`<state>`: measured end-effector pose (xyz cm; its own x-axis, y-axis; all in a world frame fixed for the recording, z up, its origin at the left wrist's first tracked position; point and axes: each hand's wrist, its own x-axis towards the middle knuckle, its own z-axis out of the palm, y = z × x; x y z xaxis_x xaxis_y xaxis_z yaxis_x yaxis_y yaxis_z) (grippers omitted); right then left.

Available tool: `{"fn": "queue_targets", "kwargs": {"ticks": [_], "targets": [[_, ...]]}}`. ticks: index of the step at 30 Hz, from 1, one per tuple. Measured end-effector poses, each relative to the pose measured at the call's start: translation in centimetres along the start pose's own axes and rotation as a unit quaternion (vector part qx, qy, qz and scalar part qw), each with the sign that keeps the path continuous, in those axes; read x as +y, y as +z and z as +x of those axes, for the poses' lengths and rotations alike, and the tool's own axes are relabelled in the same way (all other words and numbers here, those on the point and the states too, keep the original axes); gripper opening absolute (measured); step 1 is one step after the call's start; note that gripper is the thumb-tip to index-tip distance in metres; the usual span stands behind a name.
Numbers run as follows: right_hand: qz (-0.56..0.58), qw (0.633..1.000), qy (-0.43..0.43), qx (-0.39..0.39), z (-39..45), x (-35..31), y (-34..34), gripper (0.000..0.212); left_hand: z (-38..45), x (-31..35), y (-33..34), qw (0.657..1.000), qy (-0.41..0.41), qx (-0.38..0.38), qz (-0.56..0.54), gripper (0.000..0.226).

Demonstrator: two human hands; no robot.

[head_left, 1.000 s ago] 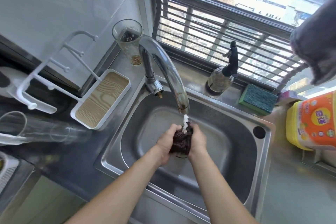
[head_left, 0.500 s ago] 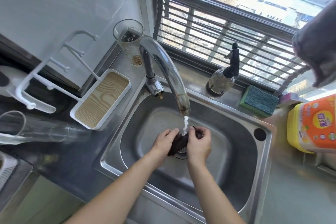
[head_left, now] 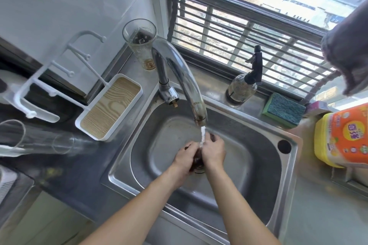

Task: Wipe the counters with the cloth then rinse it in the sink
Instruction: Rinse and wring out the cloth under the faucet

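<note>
Dark, wet, crumpled cloth held bunched between both hands over the drain of the brushed stainless steel sink; left hand and right hand both have fingers curled round it, grasping; a white stream of water falls from the curved chrome tap onto the hands. On the steel worktop behind the basin: a tall clear ribbed glass, a round glass spray bottle with black trigger, a rectangular green sponge with coarse top; a white tray with wood-grain insert to the left.
</note>
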<state>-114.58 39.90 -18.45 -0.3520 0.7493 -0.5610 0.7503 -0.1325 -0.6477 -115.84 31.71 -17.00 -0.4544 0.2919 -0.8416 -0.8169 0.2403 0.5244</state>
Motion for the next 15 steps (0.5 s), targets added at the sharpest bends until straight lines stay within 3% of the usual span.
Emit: {"fn": "queue_targets", "kwargs": {"ticks": [3, 8, 10, 13, 15], "targets": [[-0.006, 1.0, 0.0, -0.002, -1.1, -0.6, 0.0, 0.027, 0.7, 0.7, -0.3, 1.0, 0.013, 0.015, -0.007, 0.035], [-0.02, 0.983, -0.181, -0.009, -6.9, -0.1, 0.9, 0.028, 2.4, 2.6, -2.0, 0.992, 0.002, 0.097, -0.082, 0.04], [-0.022, 0.993, -0.119, -0.002, -4.5, -0.2, 1.1, 0.037, 1.4, 2.3, -1.3, 0.996, 0.007, 0.071, -0.044, 0.037], [-0.009, 1.0, 0.019, -0.007, -0.1, -0.8, 0.4, 0.035, -0.2, 1.4, 0.1, 0.999, 0.026, 0.01, 0.023, 0.035], [-0.019, 1.0, 0.011, -0.012, -0.3, -1.3, 0.3, 0.037, -0.2, 1.6, 0.0, 0.999, 0.029, 0.018, 0.038, 0.037]]}}
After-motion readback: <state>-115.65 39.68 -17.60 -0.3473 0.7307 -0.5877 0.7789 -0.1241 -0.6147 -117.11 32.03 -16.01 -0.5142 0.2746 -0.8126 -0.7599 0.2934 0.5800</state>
